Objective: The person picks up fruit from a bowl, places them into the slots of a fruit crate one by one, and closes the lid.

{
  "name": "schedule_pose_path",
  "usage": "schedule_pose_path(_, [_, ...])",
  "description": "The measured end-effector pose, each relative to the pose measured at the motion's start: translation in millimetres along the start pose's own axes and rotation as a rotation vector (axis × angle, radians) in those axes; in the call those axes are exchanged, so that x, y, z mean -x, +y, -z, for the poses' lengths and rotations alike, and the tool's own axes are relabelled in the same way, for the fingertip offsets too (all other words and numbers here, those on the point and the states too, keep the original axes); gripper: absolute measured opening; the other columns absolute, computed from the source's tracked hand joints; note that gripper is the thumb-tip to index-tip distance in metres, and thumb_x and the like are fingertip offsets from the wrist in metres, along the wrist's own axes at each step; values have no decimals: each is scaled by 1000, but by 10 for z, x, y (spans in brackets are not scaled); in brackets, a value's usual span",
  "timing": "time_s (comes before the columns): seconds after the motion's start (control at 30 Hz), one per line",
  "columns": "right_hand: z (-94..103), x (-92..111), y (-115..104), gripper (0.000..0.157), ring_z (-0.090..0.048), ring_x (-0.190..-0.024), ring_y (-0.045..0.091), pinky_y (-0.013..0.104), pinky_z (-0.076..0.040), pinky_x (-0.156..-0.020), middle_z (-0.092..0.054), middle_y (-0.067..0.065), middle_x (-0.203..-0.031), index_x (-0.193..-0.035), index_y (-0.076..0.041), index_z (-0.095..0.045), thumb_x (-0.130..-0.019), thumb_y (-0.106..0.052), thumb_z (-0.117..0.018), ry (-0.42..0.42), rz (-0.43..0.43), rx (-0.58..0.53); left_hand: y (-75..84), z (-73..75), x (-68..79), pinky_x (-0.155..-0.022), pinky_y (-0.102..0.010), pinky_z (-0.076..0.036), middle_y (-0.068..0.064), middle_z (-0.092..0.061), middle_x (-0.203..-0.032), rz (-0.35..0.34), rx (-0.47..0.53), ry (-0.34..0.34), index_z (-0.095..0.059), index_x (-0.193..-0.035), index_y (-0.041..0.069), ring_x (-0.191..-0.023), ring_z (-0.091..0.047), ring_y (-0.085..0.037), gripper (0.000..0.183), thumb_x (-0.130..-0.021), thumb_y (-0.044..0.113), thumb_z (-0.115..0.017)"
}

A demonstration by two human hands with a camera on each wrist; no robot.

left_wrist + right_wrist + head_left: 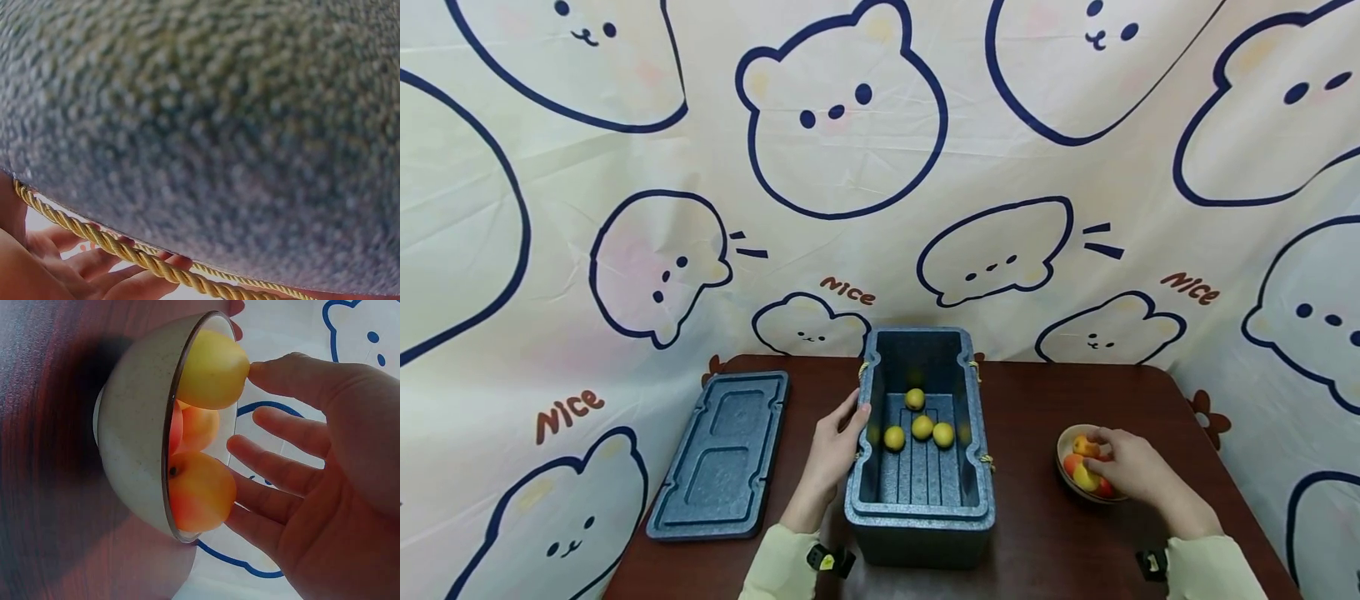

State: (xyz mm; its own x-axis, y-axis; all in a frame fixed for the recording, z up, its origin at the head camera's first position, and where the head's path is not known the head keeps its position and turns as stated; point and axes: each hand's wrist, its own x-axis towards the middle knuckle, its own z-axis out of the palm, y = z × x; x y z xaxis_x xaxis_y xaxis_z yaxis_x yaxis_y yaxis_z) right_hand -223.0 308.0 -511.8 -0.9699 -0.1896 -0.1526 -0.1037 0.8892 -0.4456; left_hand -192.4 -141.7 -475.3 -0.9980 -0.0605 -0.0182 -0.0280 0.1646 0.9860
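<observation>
My left hand (837,437) holds the left rim of a speckled blue-grey foam box (925,518), thumb at the rim. A twisted gold cord (156,265) crosses in front of those fingers in the left wrist view. Inside the box lie several small yellow fruits (922,427). At the right, my right hand (1131,467) reaches over a cream bowl (134,425) with a dark rim. Its thumb tip meets a yellow fruit (212,369), and its loosely spread fingers come up to an orange-red fruit (201,492). More reddish fruit (199,428) shows between these two.
A blue-grey lid (721,458) with recessed panels lies left of the box on the dark brown table (1030,533). Close behind the table hangs a pale cloth (842,167) printed with cartoon bears. Gold cord (987,461) also shows on the box's right side.
</observation>
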Motion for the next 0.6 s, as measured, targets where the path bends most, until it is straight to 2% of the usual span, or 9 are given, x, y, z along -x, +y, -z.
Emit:
schedule_pose_path(0.13, [3, 9, 20, 47, -66, -95, 34, 48, -57, -75, -68, 25, -111, -125, 7, -63, -92, -24, -74, -20, -3, 15, 14, -2, 2, -110, -52, -40, -15, -44, -155, 1, -2, 1, -44, -154, 10, -141, -42, -31, 59, -104, 40, -57])
schedule_pose_path(0.3, [25, 61, 72, 29, -58, -78, 23, 41, -50, -68, -66, 17, -98, -115, 6, -66, -95, -14, -66, 12, 30, 68, 34, -10, 0, -110, -53, -40, -14, -44, -155, 13, -13, 10, -44, -154, 11, -141, -42, -30, 58, -104, 39, -56])
schedule_pose_path(0.4, [47, 78, 106, 23, -52, -72, 21, 38, -46, -64, -65, 14, -93, -109, 8, -67, -93, -8, -61, -10, 32, 89, 33, -8, -1, -110, -53, -40, -14, -44, -155, 15, -14, 12, -44, -154, 11, -141, -42, -31, 58, -105, 39, -56])
schedule_pose_path(0.53, [76, 80, 115, 25, -57, -78, 24, 39, -48, -67, -69, 20, -99, -107, 10, -68, -88, -3, -59, -57, 26, 95, 30, -5, -1, -110, -53, -41, -14, -44, -155, 17, -9, 13, -45, -154, 11, -141, -42, -31, 57, -105, 38, -56])
schedule_pose_path(0.6, [88, 83, 110, 27, -60, -84, 28, 44, -51, -72, -69, 23, -102, -108, 11, -69, -84, -1, -60, -68, 31, 101, 32, -6, 1, -110, -53, -41, -14, -44, -155, 15, -12, 15, -45, -154, 11, -141, -42, -31, 57, -105, 39, -56])
